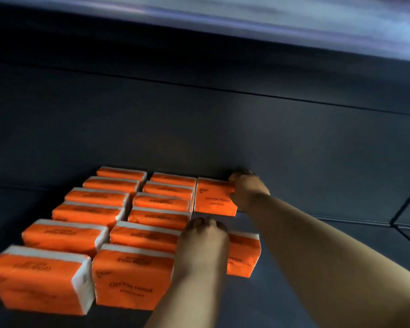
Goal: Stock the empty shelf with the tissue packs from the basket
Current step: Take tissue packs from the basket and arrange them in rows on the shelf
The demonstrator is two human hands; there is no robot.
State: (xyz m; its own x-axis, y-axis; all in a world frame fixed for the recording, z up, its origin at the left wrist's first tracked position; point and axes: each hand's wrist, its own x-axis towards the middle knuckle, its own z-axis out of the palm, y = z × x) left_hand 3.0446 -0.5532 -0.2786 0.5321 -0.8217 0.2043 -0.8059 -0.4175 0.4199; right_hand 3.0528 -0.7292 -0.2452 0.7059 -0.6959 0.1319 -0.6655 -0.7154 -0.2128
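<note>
Shelf [294, 268] is filling up nicely: two full rows of orange tissue packs [137, 275] run from 7 toward 12 o'clock, and a third row is just starting. Basket's out of frame, so no idea what's left. Right hand [249, 190] is wrapped around the back pack [214, 197] at 1 o'clock, fingers curled over its far edge. Left hand [204, 235] is clamped on another pack [243, 254] just in front.

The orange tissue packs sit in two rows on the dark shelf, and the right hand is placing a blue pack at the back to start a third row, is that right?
Not quite: the head view shows the right hand placing an orange tissue pack, not blue, at the back of the dark shelf, starting a third row.
</note>
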